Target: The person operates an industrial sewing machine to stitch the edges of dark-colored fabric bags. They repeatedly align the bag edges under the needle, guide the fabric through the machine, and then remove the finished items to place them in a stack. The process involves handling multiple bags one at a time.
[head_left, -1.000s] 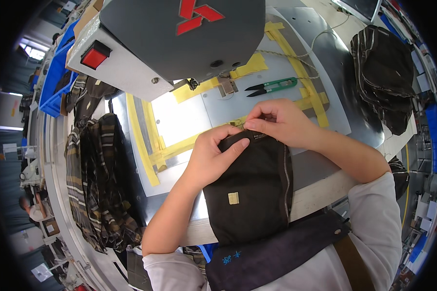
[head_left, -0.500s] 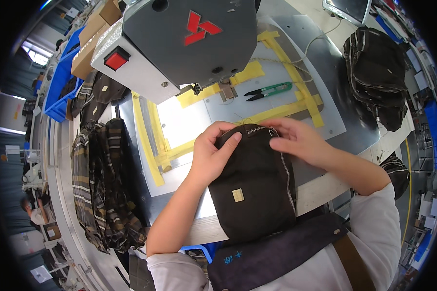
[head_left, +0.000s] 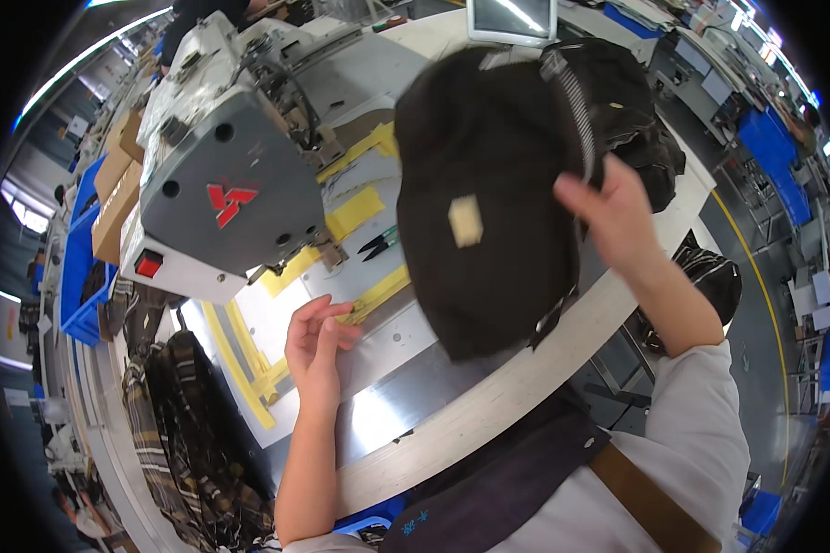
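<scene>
Nearest, your left hand [head_left: 321,346]: released, loosely curled over the worktable [head_left: 489,417].
Your right hand [head_left: 613,217]: grasping the dark pouch [head_left: 498,157] by its zippered edge.
That dark pouch: raised, partly hiding the green snips [head_left: 385,238].
Beyond: grey machine [head_left: 221,161], dark pile [head_left: 622,83].

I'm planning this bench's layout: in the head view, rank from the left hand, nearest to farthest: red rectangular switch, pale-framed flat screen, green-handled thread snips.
1. Green-handled thread snips: beyond the left hand, slightly right.
2. Red rectangular switch: leftward, on the grey-and-white machine.
3. Pale-framed flat screen: at the back, rightward.
</scene>
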Action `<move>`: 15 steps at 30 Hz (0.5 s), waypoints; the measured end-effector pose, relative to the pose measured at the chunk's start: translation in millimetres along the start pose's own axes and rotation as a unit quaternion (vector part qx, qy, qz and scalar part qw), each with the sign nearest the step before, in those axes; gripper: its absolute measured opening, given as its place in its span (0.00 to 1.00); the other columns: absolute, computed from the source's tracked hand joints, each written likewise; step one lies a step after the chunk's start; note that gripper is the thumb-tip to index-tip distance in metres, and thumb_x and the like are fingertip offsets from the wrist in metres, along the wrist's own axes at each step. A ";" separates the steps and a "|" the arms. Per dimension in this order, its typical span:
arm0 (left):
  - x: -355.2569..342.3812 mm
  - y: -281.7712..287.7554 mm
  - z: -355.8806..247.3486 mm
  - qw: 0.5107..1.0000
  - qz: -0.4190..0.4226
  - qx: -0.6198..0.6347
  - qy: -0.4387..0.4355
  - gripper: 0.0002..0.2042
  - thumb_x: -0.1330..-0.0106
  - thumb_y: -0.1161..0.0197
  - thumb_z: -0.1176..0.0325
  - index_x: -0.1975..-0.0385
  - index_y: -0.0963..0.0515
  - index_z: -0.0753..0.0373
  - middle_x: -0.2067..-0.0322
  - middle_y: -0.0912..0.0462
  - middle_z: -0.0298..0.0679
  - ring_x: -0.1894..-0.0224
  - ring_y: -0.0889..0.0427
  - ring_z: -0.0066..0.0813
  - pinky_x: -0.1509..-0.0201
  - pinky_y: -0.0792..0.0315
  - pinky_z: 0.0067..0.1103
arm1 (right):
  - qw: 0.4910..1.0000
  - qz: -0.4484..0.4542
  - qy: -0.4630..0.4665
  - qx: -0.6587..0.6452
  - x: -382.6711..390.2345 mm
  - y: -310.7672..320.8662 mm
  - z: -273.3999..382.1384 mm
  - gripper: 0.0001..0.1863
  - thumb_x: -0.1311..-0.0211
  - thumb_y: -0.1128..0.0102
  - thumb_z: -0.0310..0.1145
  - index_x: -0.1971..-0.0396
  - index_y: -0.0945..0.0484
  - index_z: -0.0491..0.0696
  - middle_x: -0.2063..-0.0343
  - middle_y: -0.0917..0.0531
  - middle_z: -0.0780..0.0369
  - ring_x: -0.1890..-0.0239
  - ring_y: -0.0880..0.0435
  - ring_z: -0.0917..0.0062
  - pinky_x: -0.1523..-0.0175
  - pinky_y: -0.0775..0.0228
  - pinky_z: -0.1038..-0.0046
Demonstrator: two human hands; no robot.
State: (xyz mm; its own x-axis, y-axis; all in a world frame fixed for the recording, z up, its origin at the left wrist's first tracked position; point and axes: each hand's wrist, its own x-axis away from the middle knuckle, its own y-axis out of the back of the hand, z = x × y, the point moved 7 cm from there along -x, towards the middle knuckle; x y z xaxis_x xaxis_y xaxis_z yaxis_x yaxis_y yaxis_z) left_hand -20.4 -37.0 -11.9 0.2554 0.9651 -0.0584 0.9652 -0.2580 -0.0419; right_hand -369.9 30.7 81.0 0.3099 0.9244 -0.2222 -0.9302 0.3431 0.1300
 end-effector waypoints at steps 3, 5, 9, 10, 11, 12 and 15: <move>2.6 0.3 1.2 1.000 0.001 0.004 0.016 0.11 0.32 0.43 0.71 0.52 0.27 0.65 0.64 0.18 0.40 0.72 0.23 0.21 0.68 0.32 0.15 | 0.979 -0.103 0.088 -0.149 -54.8 67.0 30.5 0.15 0.36 0.41 0.31 0.52 0.26 0.41 0.57 0.18 0.61 0.56 0.19 0.78 0.49 0.28 0.74; 2.8 -5.0 5.1 0.999 0.021 0.004 0.027 0.11 0.33 0.42 0.71 0.53 0.27 0.65 0.64 0.18 0.39 0.73 0.23 0.20 0.68 0.32 0.14 | 0.985 -0.144 0.054 -0.081 -88.3 124.7 17.5 0.16 0.36 0.40 0.33 0.52 0.26 0.42 0.58 0.18 0.62 0.57 0.19 0.78 0.50 0.28 0.74; -0.3 -11.0 8.2 0.998 0.050 0.001 0.022 0.10 0.33 0.42 0.72 0.53 0.26 0.65 0.65 0.18 0.38 0.69 0.22 0.20 0.68 0.31 0.14 | 0.976 -0.132 -0.148 0.086 -114.7 204.5 -57.2 0.21 0.39 0.38 0.42 0.53 0.25 0.41 0.59 0.19 0.62 0.58 0.20 0.78 0.52 0.29 0.74; 0.2 -10.6 7.8 0.999 0.049 0.002 0.019 0.10 0.33 0.42 0.72 0.53 0.26 0.65 0.66 0.18 0.38 0.68 0.21 0.20 0.68 0.30 0.14 | 0.975 -0.141 -0.144 0.090 -114.8 215.5 -63.0 0.23 0.40 0.37 0.43 0.52 0.26 0.41 0.59 0.19 0.61 0.57 0.20 0.78 0.52 0.29 0.74; 2.0 -9.9 7.7 0.999 0.046 0.002 0.018 0.10 0.33 0.43 0.72 0.53 0.26 0.65 0.66 0.18 0.38 0.67 0.21 0.21 0.68 0.30 0.14 | 0.974 -0.149 -0.142 0.094 -113.1 220.9 -66.3 0.25 0.40 0.37 0.44 0.51 0.26 0.41 0.58 0.19 0.61 0.57 0.21 0.79 0.52 0.30 0.74; 2.0 -11.3 6.8 0.999 0.049 -0.001 0.018 0.10 0.32 0.43 0.72 0.53 0.26 0.65 0.66 0.19 0.37 0.66 0.21 0.20 0.67 0.29 0.14 | 0.973 -0.158 -0.139 0.100 -113.9 224.8 -69.6 0.27 0.41 0.36 0.46 0.50 0.26 0.40 0.58 0.19 0.61 0.56 0.21 0.79 0.52 0.30 0.74; -2.9 -24.9 10.2 0.997 0.071 0.002 0.022 0.10 0.32 0.43 0.73 0.53 0.26 0.64 0.67 0.19 0.37 0.65 0.21 0.20 0.67 0.28 0.15 | 0.914 -0.296 0.043 0.273 -100.3 264.8 -30.7 0.36 0.42 0.35 0.46 0.41 0.34 0.38 0.52 0.20 0.56 0.52 0.22 0.75 0.50 0.30 0.73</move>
State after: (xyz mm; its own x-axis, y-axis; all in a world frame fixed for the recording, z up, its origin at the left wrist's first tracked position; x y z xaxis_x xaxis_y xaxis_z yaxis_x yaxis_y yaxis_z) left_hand -45.8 -33.8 -20.9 0.3924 0.9196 -0.0198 0.9187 -0.3929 -0.0399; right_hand -653.3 23.7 108.0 0.6887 0.5423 -0.4812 -0.3607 0.8320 0.4215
